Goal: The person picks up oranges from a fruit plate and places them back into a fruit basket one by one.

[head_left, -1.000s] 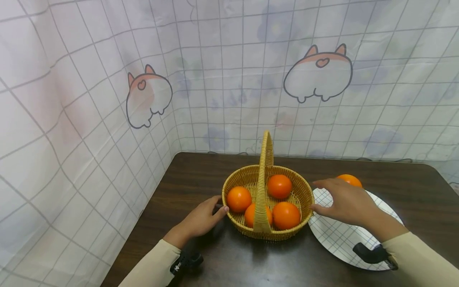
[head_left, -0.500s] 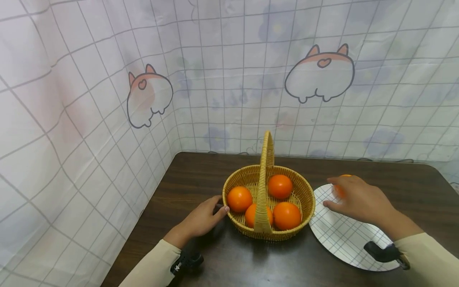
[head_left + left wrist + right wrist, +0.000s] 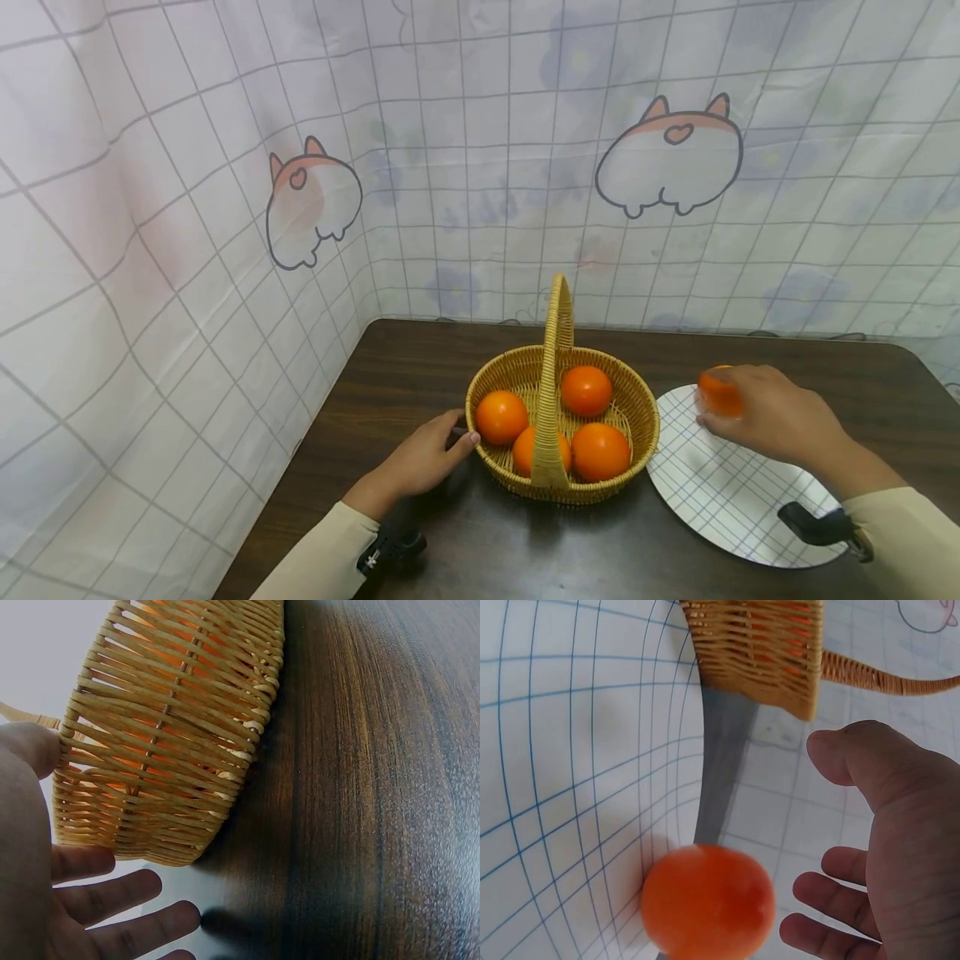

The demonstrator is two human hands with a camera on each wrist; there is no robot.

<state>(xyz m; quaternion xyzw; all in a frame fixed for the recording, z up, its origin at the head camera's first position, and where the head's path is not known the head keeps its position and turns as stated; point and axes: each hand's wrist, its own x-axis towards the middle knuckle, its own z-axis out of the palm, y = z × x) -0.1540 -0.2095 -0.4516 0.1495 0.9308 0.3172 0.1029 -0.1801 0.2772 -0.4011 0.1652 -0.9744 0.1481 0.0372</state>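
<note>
A wicker basket (image 3: 517, 371) with a tall handle holds several oranges (image 3: 585, 390). My left hand (image 3: 416, 457) is at its left side. In the left wrist view, the thumb touches the basket's rim while the fingers (image 3: 112, 900) stretch out straight beside the woven wall. To the right, a white plate (image 3: 750, 508) with blue grid lines bears one orange (image 3: 716, 396) near its far edge. My right hand (image 3: 780, 417) reaches over that orange, partly hiding it. The right wrist view shows thumb and fingers spread, with a gap to the orange (image 3: 705, 904).
All of this stands on a dark wood-grain table (image 3: 420, 367). Behind and to the left hangs a white gridded curtain (image 3: 480, 183) with cartoon animal prints. The plate lies close against the basket's right side.
My right hand has moved right, away from the basket's rim and over to the orange on the plate. The left hand and the basket have stayed in place.
</note>
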